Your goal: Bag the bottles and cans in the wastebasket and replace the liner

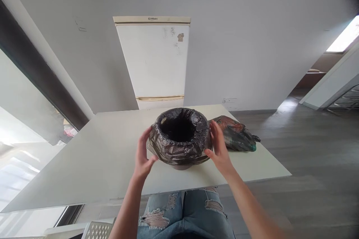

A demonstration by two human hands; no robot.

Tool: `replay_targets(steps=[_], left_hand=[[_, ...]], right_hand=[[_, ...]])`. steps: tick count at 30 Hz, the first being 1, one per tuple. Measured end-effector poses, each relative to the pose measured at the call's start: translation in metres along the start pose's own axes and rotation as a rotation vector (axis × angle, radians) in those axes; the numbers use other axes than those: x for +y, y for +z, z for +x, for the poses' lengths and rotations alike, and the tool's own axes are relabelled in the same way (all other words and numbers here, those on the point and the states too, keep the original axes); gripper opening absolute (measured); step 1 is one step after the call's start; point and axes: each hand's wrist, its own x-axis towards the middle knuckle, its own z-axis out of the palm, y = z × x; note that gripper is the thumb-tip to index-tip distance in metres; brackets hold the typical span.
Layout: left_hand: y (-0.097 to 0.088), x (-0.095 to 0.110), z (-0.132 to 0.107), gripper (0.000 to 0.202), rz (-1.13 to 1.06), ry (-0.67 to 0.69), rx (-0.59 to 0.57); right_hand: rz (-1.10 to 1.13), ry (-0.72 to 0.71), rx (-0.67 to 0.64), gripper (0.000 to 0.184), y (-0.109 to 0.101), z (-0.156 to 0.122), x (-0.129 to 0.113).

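Both hands, left hand (143, 157) and right hand (218, 148), press flat against opposite sides of a small round bin lined with a black plastic bag (180, 137); a crumpled dark plastic bag (236, 134) lies just right of the bin, on the white rectangular table (92, 157).

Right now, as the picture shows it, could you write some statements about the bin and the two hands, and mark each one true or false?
1. A black bag lines the bin. True.
2. The left hand and the right hand are at opposite sides of the bin. True.
3. The bin stands on the floor. False: it stands on the white table.
4. A crumpled bag lies on the table to the right of the bin. True.
5. The door of the fridge behind the table stands open. False: it is shut.
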Motion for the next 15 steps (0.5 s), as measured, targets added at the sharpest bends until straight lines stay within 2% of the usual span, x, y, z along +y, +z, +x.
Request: replay_targets(steps=[2,4,7,10,15], left_hand=[[0.002,-0.005,-0.007,0.118,0.029,-0.081,-0.135],[0.0,-0.015,-0.019,0.125,0.075,-0.189,-0.194],[-0.008,-0.028,-0.043,0.125,0.14,-0.34,-0.242],[-0.009,-0.034,-0.063,0.125,0.154,-0.423,-0.273],[0.012,-0.028,-0.076,0.113,0.208,-0.506,-0.305]], right_hand=[[0.076,0.116,-0.085,0.112,0.011,-0.001,0.014],[0.139,0.212,-0.138,0.116,0.023,-0.008,0.027],[0.188,0.277,-0.176,0.114,0.04,-0.026,0.041],[0.149,0.322,-0.183,0.109,0.048,-0.044,0.048],[0.055,0.363,-0.203,0.11,0.053,-0.056,0.049]])
